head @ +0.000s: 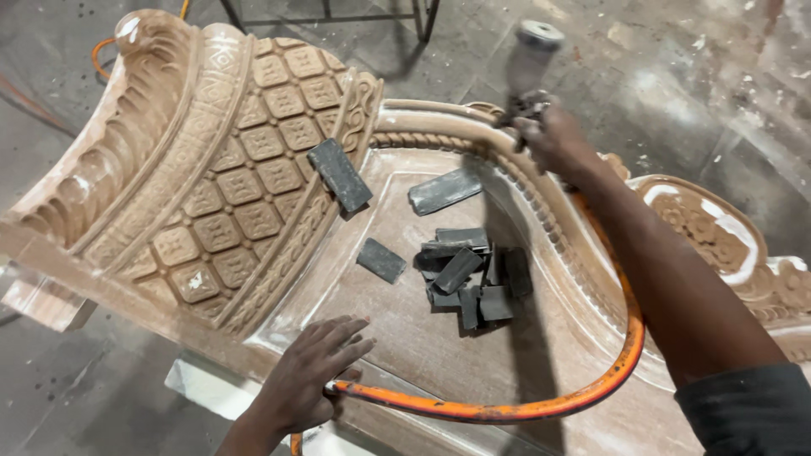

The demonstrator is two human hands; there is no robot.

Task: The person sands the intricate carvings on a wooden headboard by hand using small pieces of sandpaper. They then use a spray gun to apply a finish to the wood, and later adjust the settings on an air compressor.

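My right hand (pixel 553 139) is closed around a spray gun (pixel 530 63) with a metal cup on top, held over the far rim of a carved wooden panel (pixel 397 329). An orange hose (pixel 591 388) runs from the gun in a loop back to my left hand (pixel 308 380). That hand rests flat on the panel's near edge, fingers spread, touching the hose end. Several dark grey rectangular blocks (pixel 473 279) lie piled in the panel's recessed middle.
A large carved wooden piece (pixel 211 169) with square flower tiles and fluted edge lies at the left, one grey block (pixel 339 174) leaning on it. The carved scroll end (pixel 718 236) is at right. The concrete floor (pixel 676 67) is dusty; metal legs (pixel 422 17) stand at the top.
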